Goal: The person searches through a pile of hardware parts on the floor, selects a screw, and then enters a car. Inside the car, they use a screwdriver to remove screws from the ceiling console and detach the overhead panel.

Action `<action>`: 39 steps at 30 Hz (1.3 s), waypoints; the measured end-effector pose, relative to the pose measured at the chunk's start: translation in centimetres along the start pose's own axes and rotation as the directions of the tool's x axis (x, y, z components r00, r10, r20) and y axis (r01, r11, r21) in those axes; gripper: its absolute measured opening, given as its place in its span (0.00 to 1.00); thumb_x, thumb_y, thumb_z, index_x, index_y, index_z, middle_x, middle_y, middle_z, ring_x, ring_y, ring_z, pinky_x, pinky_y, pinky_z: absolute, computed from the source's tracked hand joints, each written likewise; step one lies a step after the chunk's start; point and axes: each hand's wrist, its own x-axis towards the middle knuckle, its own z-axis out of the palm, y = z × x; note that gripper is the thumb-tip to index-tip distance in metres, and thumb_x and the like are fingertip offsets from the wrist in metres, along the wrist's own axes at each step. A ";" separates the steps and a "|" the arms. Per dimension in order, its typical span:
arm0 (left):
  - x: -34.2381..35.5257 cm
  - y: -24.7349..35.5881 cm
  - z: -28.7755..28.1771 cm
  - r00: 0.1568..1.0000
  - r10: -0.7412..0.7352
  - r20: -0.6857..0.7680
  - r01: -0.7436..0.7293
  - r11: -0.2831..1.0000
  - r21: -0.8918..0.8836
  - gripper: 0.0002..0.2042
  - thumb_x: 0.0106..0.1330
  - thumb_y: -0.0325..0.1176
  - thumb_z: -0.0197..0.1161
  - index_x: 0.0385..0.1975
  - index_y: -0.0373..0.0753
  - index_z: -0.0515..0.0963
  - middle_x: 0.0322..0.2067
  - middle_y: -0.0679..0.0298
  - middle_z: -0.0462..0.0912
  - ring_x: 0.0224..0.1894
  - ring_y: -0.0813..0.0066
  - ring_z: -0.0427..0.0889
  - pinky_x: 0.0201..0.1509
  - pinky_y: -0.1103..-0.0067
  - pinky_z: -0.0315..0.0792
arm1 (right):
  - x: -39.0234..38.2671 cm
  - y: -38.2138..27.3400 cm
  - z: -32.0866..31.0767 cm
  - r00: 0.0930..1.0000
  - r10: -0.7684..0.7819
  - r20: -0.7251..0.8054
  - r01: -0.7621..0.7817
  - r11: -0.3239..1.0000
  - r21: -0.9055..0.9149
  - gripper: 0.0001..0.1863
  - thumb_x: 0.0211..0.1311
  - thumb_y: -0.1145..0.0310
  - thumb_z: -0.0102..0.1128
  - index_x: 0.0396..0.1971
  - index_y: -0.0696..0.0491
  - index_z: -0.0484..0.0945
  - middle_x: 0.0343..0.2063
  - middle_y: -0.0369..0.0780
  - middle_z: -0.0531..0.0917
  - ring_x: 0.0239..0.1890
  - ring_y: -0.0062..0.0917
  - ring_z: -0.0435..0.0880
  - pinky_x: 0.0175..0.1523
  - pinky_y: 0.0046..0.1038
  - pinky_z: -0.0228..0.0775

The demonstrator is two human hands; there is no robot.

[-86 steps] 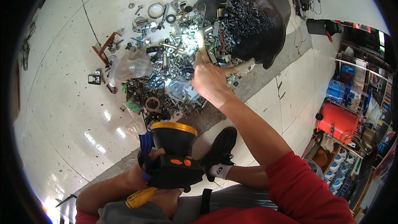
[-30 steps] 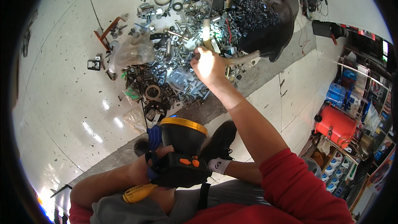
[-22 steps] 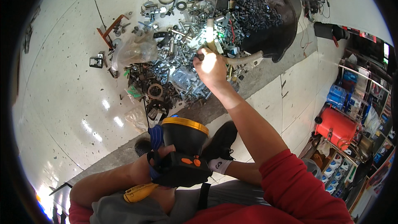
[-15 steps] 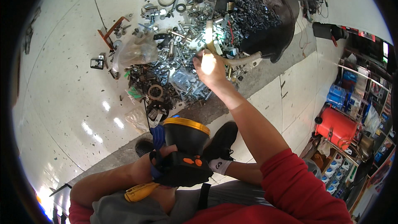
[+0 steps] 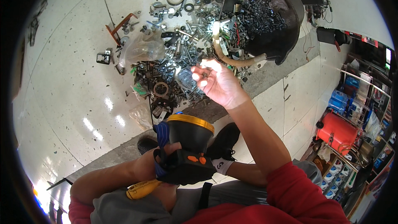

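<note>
A black headlamp (image 5: 184, 168) with a yellow rim, orange buttons and a blue strap is gripped by my left hand (image 5: 169, 151) at its strap side, above my lap. Its front faces the pile. My right hand (image 5: 219, 84) is raised over the near side of a heap of bolts and nuts (image 5: 170, 68), palm turned up and fingers curled in bright light. A small dark piece seems to lie at the fingers, too small to name. Beyond the hand is a ribbed tan hose (image 5: 242, 62). A yellow handle-shaped thing (image 5: 143, 188) rests under the lamp.
A black tub (image 5: 269, 43) on its side spills dark screws at the back right. Clear plastic bags (image 5: 145, 49) and an orange-brown bracket (image 5: 120, 29) lie left of the heap. A red tank (image 5: 338, 128) and shelves with goods stand at the right.
My right hand has drawn back from the heap toward me and turned palm up with fingers curled. My left hand still holds the headlamp. The view has shifted slightly.
</note>
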 end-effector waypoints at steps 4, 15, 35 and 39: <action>0.1 0.9 0.6 0.998 -0.026 -0.064 0.021 0.997 -0.075 0.30 0.76 0.53 0.46 0.68 0.34 0.62 0.61 0.56 0.75 0.59 0.68 0.77 0.64 0.73 0.70 | -0.2 0.5 0.2 0.985 -0.067 0.160 0.078 0.995 -0.060 0.07 0.68 0.73 0.55 0.40 0.58 0.79 0.42 0.50 0.84 0.40 0.32 0.84 0.38 0.24 0.76; -0.7 2.6 1.1 0.988 -0.015 -0.157 -0.002 0.994 -0.106 0.32 0.76 0.54 0.46 0.67 0.33 0.63 0.62 0.54 0.74 0.61 0.66 0.77 0.65 0.71 0.69 | -0.5 1.1 0.2 0.895 -0.233 0.380 0.327 0.922 -0.206 0.12 0.66 0.82 0.53 0.47 0.61 0.80 0.45 0.50 0.83 0.43 0.31 0.83 0.43 0.27 0.75; -0.2 0.5 0.1 0.982 0.031 -0.187 -0.060 0.986 -0.152 0.30 0.76 0.53 0.46 0.67 0.34 0.64 0.57 0.58 0.79 0.49 0.76 0.83 0.38 0.85 0.77 | -0.9 1.0 1.4 0.925 -0.054 0.375 0.014 0.994 0.110 0.14 0.72 0.66 0.54 0.47 0.62 0.77 0.40 0.46 0.84 0.37 0.30 0.84 0.39 0.26 0.79; -0.5 0.9 -0.3 0.989 0.049 -0.138 -0.056 0.997 -0.048 0.30 0.76 0.53 0.47 0.67 0.34 0.63 0.60 0.58 0.77 0.56 0.74 0.80 0.48 0.82 0.77 | -0.7 1.0 1.7 0.956 0.002 0.293 -0.058 0.982 0.182 0.12 0.71 0.67 0.54 0.44 0.61 0.76 0.42 0.45 0.82 0.41 0.29 0.81 0.39 0.22 0.80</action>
